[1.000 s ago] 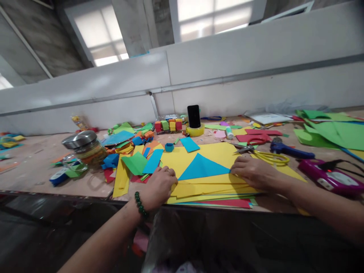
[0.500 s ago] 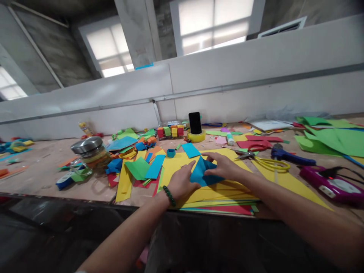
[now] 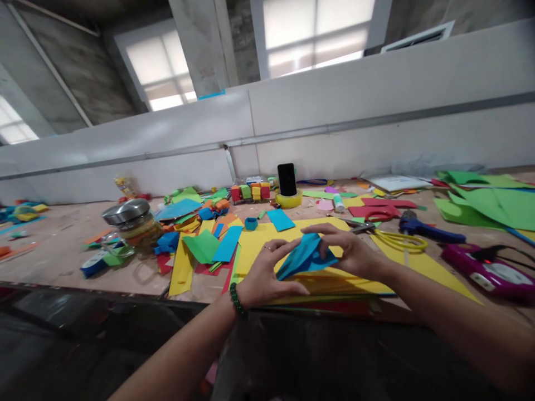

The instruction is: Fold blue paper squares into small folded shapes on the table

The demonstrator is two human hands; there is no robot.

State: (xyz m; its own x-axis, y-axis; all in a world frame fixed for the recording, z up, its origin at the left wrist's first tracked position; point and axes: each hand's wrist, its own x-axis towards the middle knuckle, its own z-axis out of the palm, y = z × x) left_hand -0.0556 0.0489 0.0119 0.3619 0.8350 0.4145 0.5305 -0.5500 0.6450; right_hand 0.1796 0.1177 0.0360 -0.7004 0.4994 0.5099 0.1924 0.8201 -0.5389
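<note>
A folded piece of blue paper (image 3: 307,259) is raised at a tilt above a stack of yellow paper sheets (image 3: 254,245). My right hand (image 3: 353,250) grips it from the right, thumb and fingers closed on its edge. At its left side is my left hand (image 3: 267,270), thumb stretched out below the paper and fingers reaching along the upper left edge, apart from each other. Whether those fingers touch the paper is hard to see. Beyond the stack lie a flat blue rectangle (image 3: 281,220) and a small blue paper ring (image 3: 251,223).
On the right are yellow-handled scissors (image 3: 397,239), red-handled scissors (image 3: 380,216), a blue-handled hammer-like tool (image 3: 430,228) and a purple device (image 3: 487,273). A phone (image 3: 286,179) stands in a yellow tape roll (image 3: 289,199). Left sits a lidded glass jar (image 3: 134,225) among paper scraps.
The blue paper has been lifted and tilted up off the yellow stack. My right hand has moved slightly right with it; my left thumb has spread forward beneath it.
</note>
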